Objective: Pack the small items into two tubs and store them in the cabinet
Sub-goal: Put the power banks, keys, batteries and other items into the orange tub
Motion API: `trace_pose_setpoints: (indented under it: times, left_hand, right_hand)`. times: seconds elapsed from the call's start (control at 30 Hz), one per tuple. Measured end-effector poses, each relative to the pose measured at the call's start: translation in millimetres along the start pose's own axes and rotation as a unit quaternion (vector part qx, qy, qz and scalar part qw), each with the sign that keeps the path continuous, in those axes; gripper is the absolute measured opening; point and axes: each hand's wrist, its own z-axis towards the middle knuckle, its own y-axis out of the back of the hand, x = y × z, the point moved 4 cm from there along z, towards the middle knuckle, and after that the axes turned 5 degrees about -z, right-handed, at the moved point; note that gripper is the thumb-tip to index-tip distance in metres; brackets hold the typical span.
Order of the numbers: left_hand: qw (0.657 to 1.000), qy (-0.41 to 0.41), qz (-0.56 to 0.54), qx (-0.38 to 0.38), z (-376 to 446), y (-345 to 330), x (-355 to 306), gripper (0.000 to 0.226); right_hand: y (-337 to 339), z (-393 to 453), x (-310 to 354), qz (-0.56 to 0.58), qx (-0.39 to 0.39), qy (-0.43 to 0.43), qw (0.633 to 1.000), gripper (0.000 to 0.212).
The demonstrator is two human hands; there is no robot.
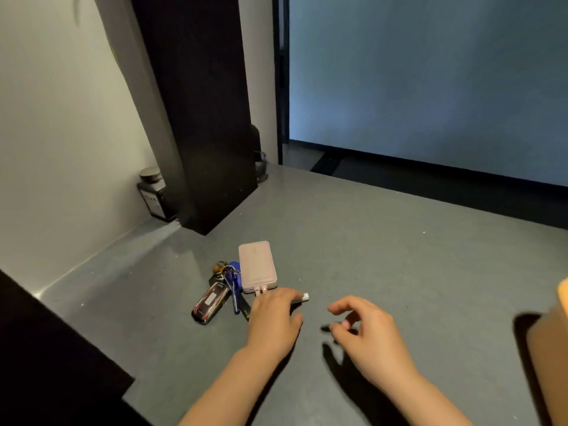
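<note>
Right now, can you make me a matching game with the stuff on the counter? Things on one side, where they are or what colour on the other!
Things:
1. power bank
2. keys
3. jar
4. pen

Clues:
A. by the wall, in the far corner
B. pink
C. under the left hand
D. in a bunch, left of the power bank

Pairs: 1-B, 2-D, 3-A, 4-C

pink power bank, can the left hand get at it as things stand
Probably yes. The left hand lies on the grey counter right at the pink power bank's near end, nothing between them. The key bunch sits beside it, not on top.
</note>
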Motion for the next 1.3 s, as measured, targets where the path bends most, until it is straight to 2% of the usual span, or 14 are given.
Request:
trace_pose_setpoints:
  times: [0.17, 0.3, 0.37, 0.5, 0.57, 0.67, 0.77, 0.87, 0.97, 1.1, 1.2, 1.3]
  left_hand:
    - [0.998, -0.038, 0.042, 0.017, 22.1, -12.0, 9.2, 0.036]
    - [0.998, -0.043, -0.018, 0.037, 27.4, -14.9, 19.5, 0.034]
    - [0.997, -0.051, -0.049, 0.009, 24.1, -5.8, 26.7, 0.032]
    - [0.990, -0.061, -0.054, -0.119, 33.4, 37.9, 44.1, 0.032]
    - [0.991, -0.024, -0.046, -0.127, 48.5, 54.7, 54.3, 0.040]
    - [0.997, 0.055, 0.017, -0.054, 75.2, 56.9, 66.9, 0.062]
    - [0.990, 0.102, 0.091, 0.031, 93.1, 40.4, 70.7, 0.082]
    - [0.983, 0.117, 0.138, 0.035, 98.3, 27.1, 66.2, 0.094]
    - [0.985, 0.089, 0.148, 0.025, 96.8, 17.8, 59.7, 0.091]
    - [0.995, 0.015, 0.077, 0.063, 92.3, 3.5, 45.6, 0.082]
    - [0.997, 0.007, 0.024, 0.066, 82.5, -4.4, 35.2, 0.077]
    - [0.998, 0.014, 0.022, 0.053, 73.0, -10.8, 37.2, 0.078]
  right_hand:
    - [-11.5, 20.6, 8.9, -0.005, -0.019, -0.027, 0.999, 0.021]
    - [-27.1, 35.8, -0.1, -0.049, -0.015, -0.056, 0.997, 0.025]
    - [-41.1, 42.8, -1.0, -0.076, 0.002, -0.039, 0.996, 0.033]
    - [-68.6, 62.3, 8.0, -0.137, 0.084, 0.035, 0.986, 0.073]
    - [-77.8, 72.4, 12.0, -0.180, 0.116, 0.049, 0.976, 0.080]
    - [-79.8, 82.5, 10.6, -0.179, 0.091, 0.051, 0.978, 0.065]
    - [-79.5, 82.9, 4.7, -0.164, 0.070, 0.052, 0.983, 0.054]
    - [-77.1, 78.5, -0.2, -0.154, 0.056, 0.048, 0.985, 0.051]
    - [-71.7, 73.8, -6.4, -0.128, 0.036, 0.032, 0.991, 0.050]
    - [-61.2, 69.5, -13.6, -0.110, -0.007, 0.007, 0.994, 0.050]
    - [-52.0, 65.2, -19.1, -0.102, -0.028, -0.005, 0.994, 0.050]
    - [-39.5, 58.0, -25.6, -0.089, -0.053, -0.022, 0.994, 0.051]
